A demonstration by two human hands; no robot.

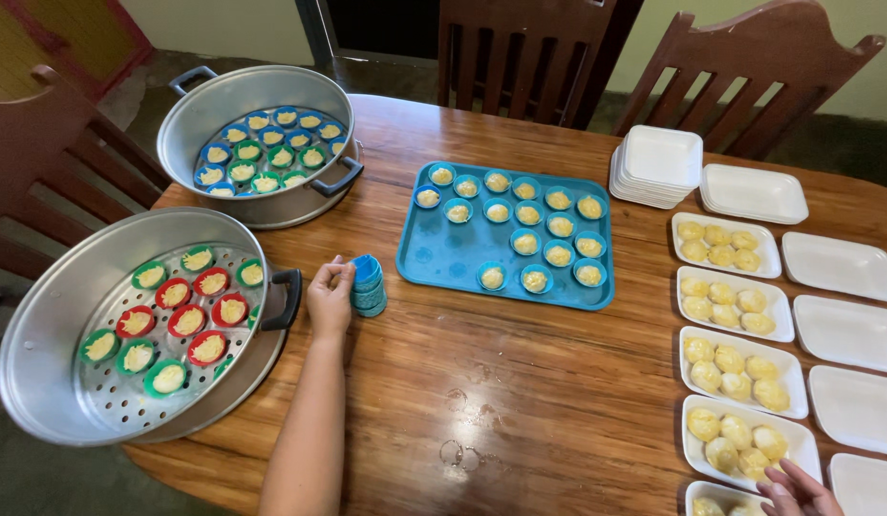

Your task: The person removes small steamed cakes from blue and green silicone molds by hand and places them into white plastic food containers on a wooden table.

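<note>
We take the flat blue plastic tray (443,258) mid-table as our mark. Far to its left sits a round, dull-metal steamer tier (52,325) with a perforated floor, holding small red and green cups of pale yellow cake. Behind that, left of the tray, a second steamer pot (224,100) carries blue and green cups. Just left of the tray, our left hand (330,298) curls its fingers around a short stack of blue moulds (368,285) standing on the glossy wooden table (520,401). On the tray itself rest round blue cups filled with cake. Right of the tray lie white foam trays (739,287) of unmoulded cakes. At the far lower right our right hand (797,492) rests with fingers spread, touching the nearest foam tray.
</note>
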